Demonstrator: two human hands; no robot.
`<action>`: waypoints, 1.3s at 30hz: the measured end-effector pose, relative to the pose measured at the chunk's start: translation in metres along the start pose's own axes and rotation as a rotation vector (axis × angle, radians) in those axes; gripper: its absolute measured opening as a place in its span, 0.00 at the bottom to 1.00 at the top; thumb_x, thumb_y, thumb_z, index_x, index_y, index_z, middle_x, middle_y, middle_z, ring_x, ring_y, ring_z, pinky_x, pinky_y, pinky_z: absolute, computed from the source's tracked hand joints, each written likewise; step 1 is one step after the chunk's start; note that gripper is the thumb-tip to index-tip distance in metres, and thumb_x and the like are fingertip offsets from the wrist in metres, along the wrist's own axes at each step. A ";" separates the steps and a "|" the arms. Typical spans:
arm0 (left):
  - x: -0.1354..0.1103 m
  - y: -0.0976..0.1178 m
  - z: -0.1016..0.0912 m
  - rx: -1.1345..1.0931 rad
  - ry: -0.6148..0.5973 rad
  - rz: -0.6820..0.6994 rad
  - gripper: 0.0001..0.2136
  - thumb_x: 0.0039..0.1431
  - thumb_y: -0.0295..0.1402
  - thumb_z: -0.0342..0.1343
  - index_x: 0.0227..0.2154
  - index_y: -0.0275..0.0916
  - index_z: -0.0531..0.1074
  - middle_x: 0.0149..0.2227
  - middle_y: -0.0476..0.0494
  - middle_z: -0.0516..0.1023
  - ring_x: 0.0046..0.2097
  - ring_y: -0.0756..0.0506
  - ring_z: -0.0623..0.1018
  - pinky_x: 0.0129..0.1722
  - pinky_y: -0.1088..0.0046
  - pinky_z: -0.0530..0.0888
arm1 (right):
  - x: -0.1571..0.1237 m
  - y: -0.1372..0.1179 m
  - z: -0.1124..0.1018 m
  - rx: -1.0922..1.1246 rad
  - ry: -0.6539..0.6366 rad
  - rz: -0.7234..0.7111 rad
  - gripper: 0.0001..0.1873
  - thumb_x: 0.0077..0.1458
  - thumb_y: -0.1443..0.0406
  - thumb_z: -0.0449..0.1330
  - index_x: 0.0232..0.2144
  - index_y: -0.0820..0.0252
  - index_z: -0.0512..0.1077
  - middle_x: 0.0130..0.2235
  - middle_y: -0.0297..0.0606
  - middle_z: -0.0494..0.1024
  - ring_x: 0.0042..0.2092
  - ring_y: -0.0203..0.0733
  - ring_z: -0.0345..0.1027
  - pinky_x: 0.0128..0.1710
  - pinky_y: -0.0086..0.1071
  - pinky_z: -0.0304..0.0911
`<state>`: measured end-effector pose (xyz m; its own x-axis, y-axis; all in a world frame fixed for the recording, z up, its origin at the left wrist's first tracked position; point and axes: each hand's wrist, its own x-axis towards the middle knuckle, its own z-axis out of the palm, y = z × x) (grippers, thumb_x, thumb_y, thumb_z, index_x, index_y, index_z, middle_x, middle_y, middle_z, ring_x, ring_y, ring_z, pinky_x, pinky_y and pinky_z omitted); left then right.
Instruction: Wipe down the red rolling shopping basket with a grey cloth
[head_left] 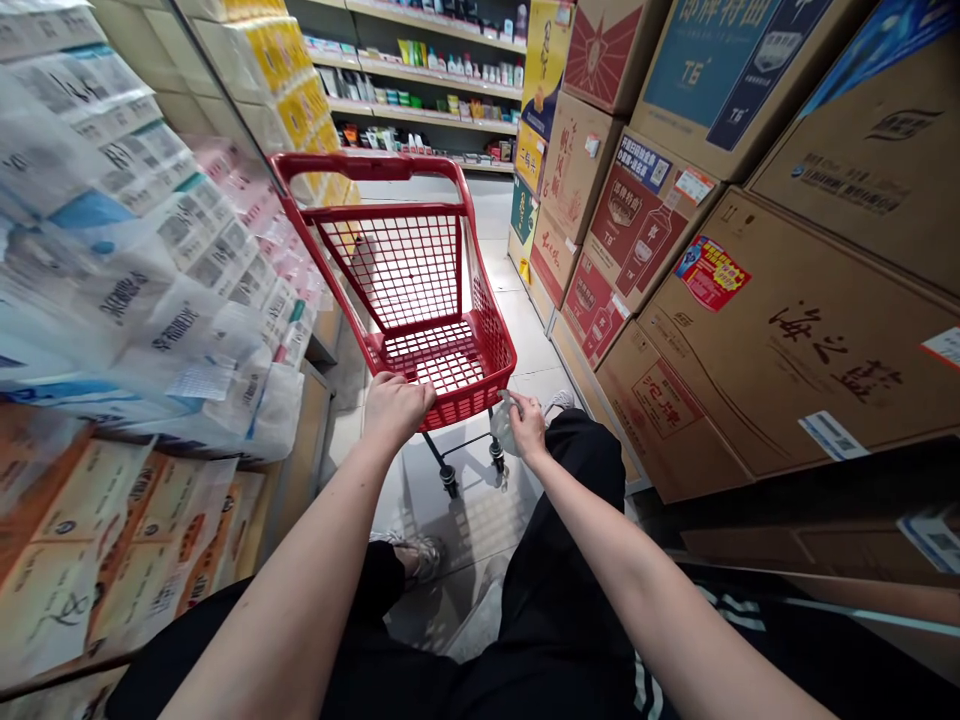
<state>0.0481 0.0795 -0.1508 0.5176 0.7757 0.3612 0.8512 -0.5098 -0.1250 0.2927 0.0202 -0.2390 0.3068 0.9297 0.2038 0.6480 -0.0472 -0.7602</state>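
Observation:
A red plastic shopping basket on wheels (442, 330) stands on the tiled floor just ahead of me, its long red handle (360, 168) raised toward the far end. My left hand (396, 405) is closed over the basket's near rim. My right hand (527, 425) is at the basket's near right corner, fingers curled around a crumpled pale plastic thing (501, 428). The basket's mesh interior holds nothing that I can see. My legs in black trousers fill the lower view.
Wrapped packs of tissue and paper goods (135, 260) are stacked on shelves at my left. Large cardboard cartons (765, 330) are piled along the right. The narrow aisle runs ahead to shelves of small bottles and packets (427, 90).

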 end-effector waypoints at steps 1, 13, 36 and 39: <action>0.000 0.000 -0.002 0.008 -0.012 0.007 0.20 0.64 0.31 0.40 0.21 0.40 0.73 0.18 0.42 0.73 0.27 0.44 0.70 0.41 0.58 0.61 | 0.002 -0.004 0.003 0.012 0.001 -0.011 0.22 0.61 0.69 0.48 0.53 0.60 0.74 0.47 0.44 0.75 0.46 0.41 0.70 0.51 0.31 0.64; 0.007 -0.004 -0.006 0.101 -0.076 0.060 0.15 0.59 0.26 0.43 0.25 0.39 0.74 0.19 0.41 0.75 0.26 0.43 0.72 0.36 0.60 0.58 | -0.003 -0.035 0.042 -0.161 -0.003 0.032 0.20 0.65 0.68 0.49 0.54 0.62 0.72 0.51 0.48 0.73 0.50 0.44 0.70 0.52 0.33 0.64; 0.013 -0.009 -0.005 0.006 -0.076 0.023 0.11 0.53 0.24 0.47 0.24 0.40 0.73 0.18 0.42 0.72 0.28 0.44 0.70 0.43 0.58 0.60 | 0.013 -0.024 0.023 -0.098 -0.038 0.157 0.15 0.60 0.67 0.54 0.47 0.61 0.75 0.44 0.45 0.79 0.45 0.43 0.74 0.48 0.34 0.65; 0.011 -0.007 -0.004 0.056 -0.068 0.043 0.13 0.55 0.24 0.45 0.24 0.40 0.73 0.17 0.43 0.71 0.28 0.44 0.70 0.42 0.58 0.60 | 0.014 -0.025 0.041 -0.028 -0.021 0.182 0.15 0.61 0.66 0.53 0.46 0.63 0.77 0.45 0.47 0.80 0.46 0.43 0.75 0.50 0.34 0.66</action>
<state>0.0479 0.0901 -0.1420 0.5566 0.7782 0.2907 0.8307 -0.5229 -0.1907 0.2518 0.0495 -0.2425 0.4060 0.9124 0.0513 0.6026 -0.2251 -0.7656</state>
